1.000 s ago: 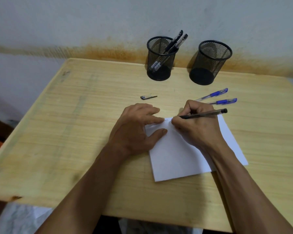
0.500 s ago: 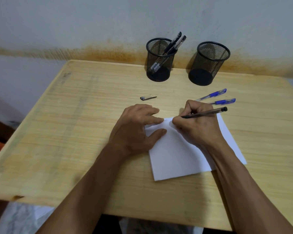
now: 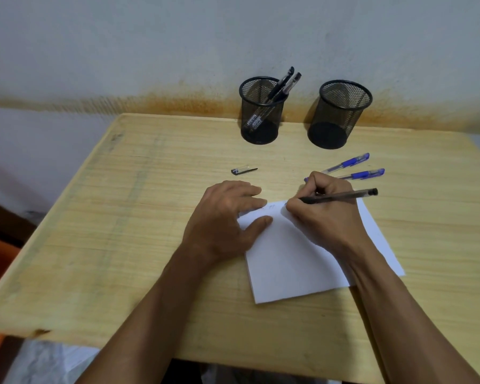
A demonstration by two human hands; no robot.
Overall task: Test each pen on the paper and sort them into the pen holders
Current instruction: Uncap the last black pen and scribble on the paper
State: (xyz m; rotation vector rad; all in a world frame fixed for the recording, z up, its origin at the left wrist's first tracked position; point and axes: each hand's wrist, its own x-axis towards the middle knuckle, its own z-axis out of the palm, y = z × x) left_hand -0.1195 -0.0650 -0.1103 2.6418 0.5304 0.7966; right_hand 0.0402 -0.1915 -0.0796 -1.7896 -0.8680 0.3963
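Near the middle of the frame, the right hand [image 3: 323,214] grips a black pen [image 3: 341,195], its tip down on the top edge of the white paper [image 3: 294,261]. The left hand [image 3: 227,220] lies flat with straight fingers and presses the paper's left corner onto the tabletop [image 3: 122,231]. Two blue pens [image 3: 352,169] lie just above the right hand. A pen cap [image 3: 243,170] lies above the left hand. Two black mesh holders stand at the top; the left holder [image 3: 261,115] has pens in it, and I see none in the right holder [image 3: 340,117].
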